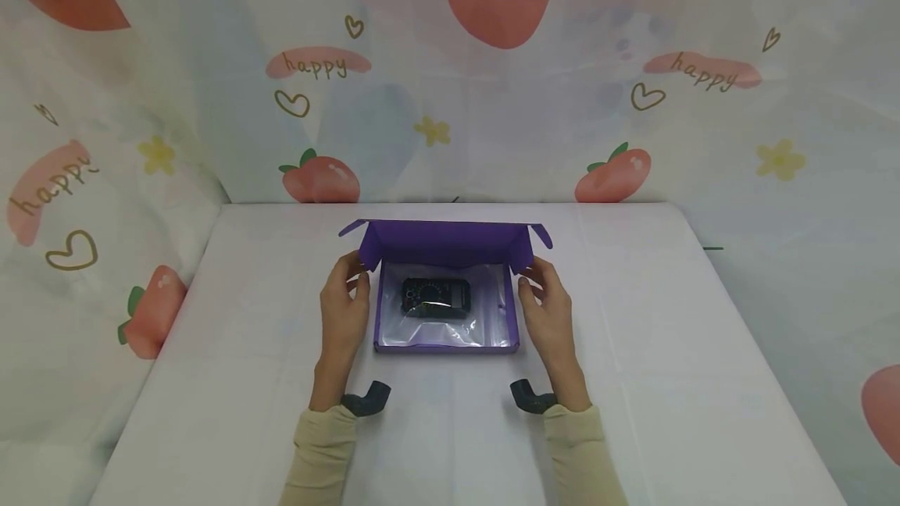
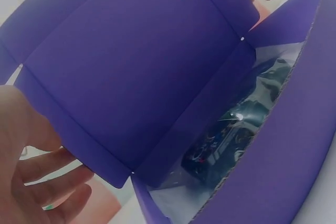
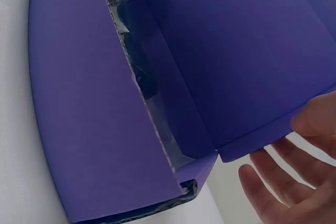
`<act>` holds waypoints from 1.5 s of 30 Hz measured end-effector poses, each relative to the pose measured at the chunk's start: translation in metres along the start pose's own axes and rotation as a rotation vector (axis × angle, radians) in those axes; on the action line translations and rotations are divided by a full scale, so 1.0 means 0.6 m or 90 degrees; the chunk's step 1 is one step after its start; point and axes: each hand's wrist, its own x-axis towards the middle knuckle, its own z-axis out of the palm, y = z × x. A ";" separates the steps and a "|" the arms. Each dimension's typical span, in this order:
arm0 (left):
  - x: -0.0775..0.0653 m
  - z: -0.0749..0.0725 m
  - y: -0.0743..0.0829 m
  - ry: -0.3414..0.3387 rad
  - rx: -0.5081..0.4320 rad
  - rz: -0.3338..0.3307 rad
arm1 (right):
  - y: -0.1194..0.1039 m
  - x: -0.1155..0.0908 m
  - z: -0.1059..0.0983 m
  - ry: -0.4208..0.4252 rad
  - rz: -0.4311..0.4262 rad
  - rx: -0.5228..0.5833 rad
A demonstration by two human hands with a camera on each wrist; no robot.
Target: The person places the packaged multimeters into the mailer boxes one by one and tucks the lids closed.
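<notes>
Two pale sleeves (image 1: 323, 443) reach in from the near side of the box (image 1: 446, 349), a dark mount (image 1: 367, 399) at each cuff. Beyond them the person's hands flank the box: the left hand (image 1: 343, 307) at the left end of its raised lid (image 1: 446, 239), the right hand (image 1: 548, 311) at the right end. Each seems to pinch a side flap (image 1: 372, 247), thumb in front and fingers curled behind; how firmly, I can't tell. Inside the box a dark meter (image 1: 436, 299) lies flat in a clear bag (image 1: 408, 330), its dial showing through the plastic. The lid stands along the box's far edge, its tabs (image 1: 543, 236) sticking out sideways. The step in hand looks to be working the lid, though whether it's being opened or closed I couldn't say from here. Closing would call for both hands to swing it evenly toward the near wall and guide the tabs inside; opening, for easing it back and freeing a hand for the bag. The white counter (image 1: 654, 334) spreads either side of the box, and behind it hangs a fruit-printed cloth (image 1: 394, 147).
</notes>
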 end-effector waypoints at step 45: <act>0.024 -0.074 -0.046 -0.293 -0.320 -0.359 | 0.019 0.023 -0.052 -0.166 0.269 0.244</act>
